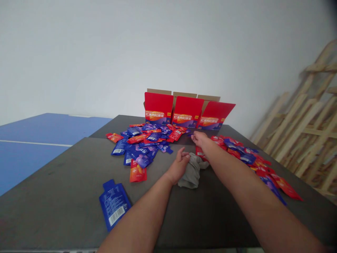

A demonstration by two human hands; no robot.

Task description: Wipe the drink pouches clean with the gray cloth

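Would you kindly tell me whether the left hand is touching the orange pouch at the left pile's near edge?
Apart: the head view shows dark table between the left hand and the orange pouch.

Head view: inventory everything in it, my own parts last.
dark table: at least one, dark grey, foreground
boxes: three, red and purple, its far end
left pouch pile: one, blue and red, before boxes
right pouch pile: one, red and blue, right side
lone pouch: one, blue, near left
cloth: one, grey, mid-table
red pouch: at least one, red, beyond cloth
blue table: one, blue, left
wall: one, pale, background
wooden slats: several, pale brown, right
left hand: one, bare, at the cloth
right hand: one, bare, beyond the cloth
forearms: two, bare, lower frame
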